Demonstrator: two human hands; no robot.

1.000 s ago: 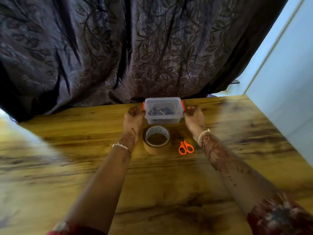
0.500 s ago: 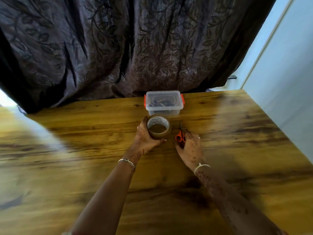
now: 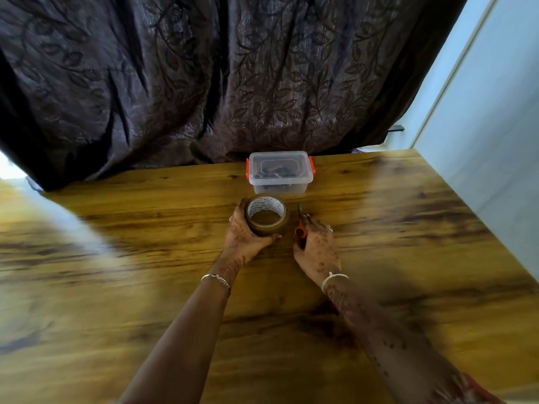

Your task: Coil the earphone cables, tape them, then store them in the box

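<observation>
Head view: the clear box [image 3: 280,170] with its lid on sits at the back of the bench [image 3: 116,258], dark things inside. Just in front, the left hand [image 3: 243,237] wraps its fingers around the tape roll [image 3: 267,214]. Beside it, the right hand [image 3: 316,249] pinches the orange scissors [image 3: 300,231].

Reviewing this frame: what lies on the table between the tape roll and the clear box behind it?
Nothing. In the head view, only a narrow strip of bare wooden table separates the tape roll from the clear box. The scissors lie off to the right.
</observation>
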